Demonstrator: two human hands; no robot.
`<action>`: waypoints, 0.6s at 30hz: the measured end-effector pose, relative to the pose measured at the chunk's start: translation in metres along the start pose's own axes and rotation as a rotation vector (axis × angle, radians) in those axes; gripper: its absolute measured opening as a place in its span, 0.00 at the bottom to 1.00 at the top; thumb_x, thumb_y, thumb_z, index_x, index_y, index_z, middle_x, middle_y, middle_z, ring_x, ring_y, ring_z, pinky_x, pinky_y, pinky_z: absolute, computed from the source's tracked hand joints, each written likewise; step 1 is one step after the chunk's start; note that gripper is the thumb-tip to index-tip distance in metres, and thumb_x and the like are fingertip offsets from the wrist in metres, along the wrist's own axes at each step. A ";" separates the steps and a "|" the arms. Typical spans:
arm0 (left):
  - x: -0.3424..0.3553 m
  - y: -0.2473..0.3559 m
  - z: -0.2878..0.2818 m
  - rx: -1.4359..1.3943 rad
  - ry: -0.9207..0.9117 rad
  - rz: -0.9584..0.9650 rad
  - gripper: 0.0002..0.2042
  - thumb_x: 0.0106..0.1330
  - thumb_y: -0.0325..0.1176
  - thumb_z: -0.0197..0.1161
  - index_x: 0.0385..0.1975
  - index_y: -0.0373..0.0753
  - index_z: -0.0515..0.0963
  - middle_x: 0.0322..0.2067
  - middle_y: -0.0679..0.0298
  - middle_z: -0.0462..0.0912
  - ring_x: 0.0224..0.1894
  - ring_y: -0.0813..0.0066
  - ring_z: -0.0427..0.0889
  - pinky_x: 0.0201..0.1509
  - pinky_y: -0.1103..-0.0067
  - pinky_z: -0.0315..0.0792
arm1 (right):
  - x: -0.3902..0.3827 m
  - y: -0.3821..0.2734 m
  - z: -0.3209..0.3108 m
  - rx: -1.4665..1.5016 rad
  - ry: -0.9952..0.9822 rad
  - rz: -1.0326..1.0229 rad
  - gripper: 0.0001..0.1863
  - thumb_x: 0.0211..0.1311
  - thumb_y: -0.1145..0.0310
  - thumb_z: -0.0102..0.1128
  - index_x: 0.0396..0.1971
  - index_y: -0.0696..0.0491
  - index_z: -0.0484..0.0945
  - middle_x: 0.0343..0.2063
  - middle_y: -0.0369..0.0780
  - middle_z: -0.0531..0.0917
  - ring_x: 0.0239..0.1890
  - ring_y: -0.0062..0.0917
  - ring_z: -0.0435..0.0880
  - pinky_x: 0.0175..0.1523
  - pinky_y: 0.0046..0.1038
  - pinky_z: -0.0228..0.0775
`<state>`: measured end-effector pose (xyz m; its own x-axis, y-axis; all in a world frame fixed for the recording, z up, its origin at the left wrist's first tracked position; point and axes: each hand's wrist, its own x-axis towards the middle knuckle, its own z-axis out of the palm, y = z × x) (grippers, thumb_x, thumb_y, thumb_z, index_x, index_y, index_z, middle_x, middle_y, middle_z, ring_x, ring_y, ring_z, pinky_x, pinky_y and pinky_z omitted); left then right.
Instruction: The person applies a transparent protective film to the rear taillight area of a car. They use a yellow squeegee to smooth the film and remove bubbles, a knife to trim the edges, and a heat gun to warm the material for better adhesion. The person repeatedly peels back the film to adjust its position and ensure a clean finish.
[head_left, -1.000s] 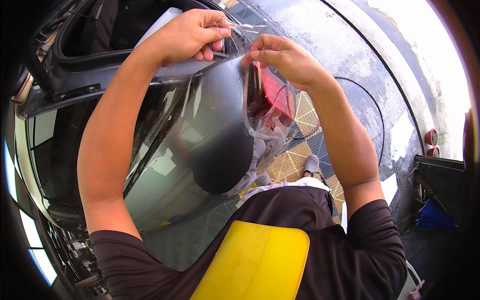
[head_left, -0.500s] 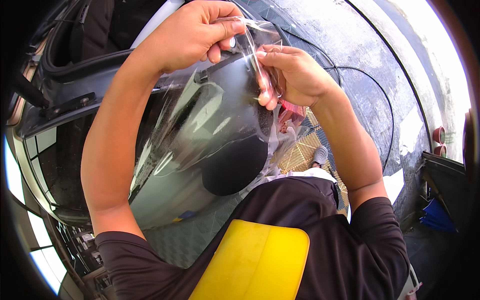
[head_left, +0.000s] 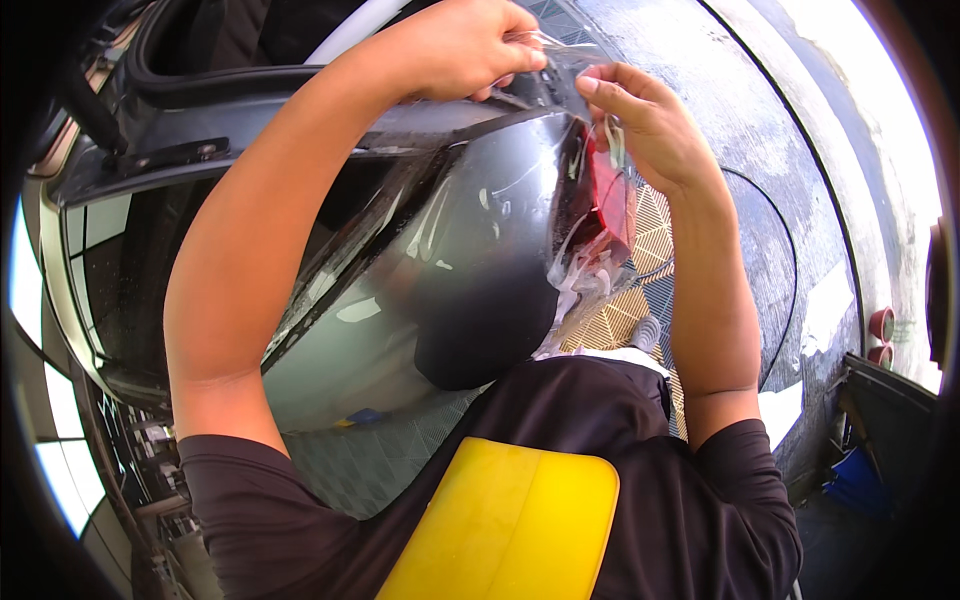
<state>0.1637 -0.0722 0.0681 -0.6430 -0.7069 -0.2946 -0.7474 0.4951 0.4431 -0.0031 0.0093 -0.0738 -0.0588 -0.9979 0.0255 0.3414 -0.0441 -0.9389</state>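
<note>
A sheet of clear film (head_left: 590, 278) lies over the glossy dark car body panel (head_left: 450, 240) and the red tail light (head_left: 608, 195), bunched in wrinkles along its right side. My left hand (head_left: 490, 50) pinches the film's far edge above the panel. To its right, my right hand (head_left: 645, 115) is closed on the film's corner beside the tail light, thumb against fingers. Between the hands the film is stretched. In front of my dark shirt is a flat yellow plastic piece (head_left: 510, 520), touched by neither hand.
The car's dark window glass (head_left: 140, 290) and an open rubber-sealed frame (head_left: 170, 85) are at the left. Patterned mats (head_left: 655, 230) lie on the floor. A thin black cable (head_left: 790, 250) curves across the concrete. Two small pots (head_left: 881, 324) stand at far right.
Both hands have moved farther away and to the right with the film. It now lies closer along the panel, and more of the tail light shows.
</note>
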 end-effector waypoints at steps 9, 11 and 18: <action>-0.010 0.006 0.006 0.603 0.258 0.372 0.10 0.70 0.36 0.58 0.36 0.35 0.78 0.29 0.47 0.85 0.34 0.49 0.86 0.38 0.62 0.77 | -0.004 -0.009 -0.008 -0.002 0.065 -0.053 0.13 0.73 0.62 0.60 0.36 0.58 0.81 0.18 0.25 0.67 0.16 0.06 0.56 0.19 0.16 0.45; -0.003 -0.017 0.020 0.727 0.377 0.448 0.11 0.72 0.40 0.57 0.35 0.39 0.78 0.25 0.54 0.83 0.27 0.55 0.84 0.31 0.65 0.75 | 0.008 0.005 -0.008 -0.026 0.042 -0.025 0.14 0.73 0.61 0.60 0.36 0.58 0.81 0.18 0.25 0.67 0.16 0.06 0.56 0.19 0.16 0.45; 0.006 -0.019 0.021 0.759 0.311 0.318 0.13 0.74 0.44 0.54 0.33 0.42 0.76 0.24 0.53 0.82 0.30 0.49 0.83 0.32 0.58 0.74 | 0.024 0.022 -0.008 -0.133 0.054 -0.002 0.16 0.73 0.59 0.59 0.34 0.58 0.81 0.16 0.25 0.67 0.14 0.09 0.57 0.19 0.19 0.45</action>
<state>0.1700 -0.0756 0.0404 -0.8476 -0.5292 0.0403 -0.5213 0.8158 -0.2505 -0.0048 -0.0156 -0.0962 -0.1111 -0.9937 0.0119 0.2137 -0.0355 -0.9762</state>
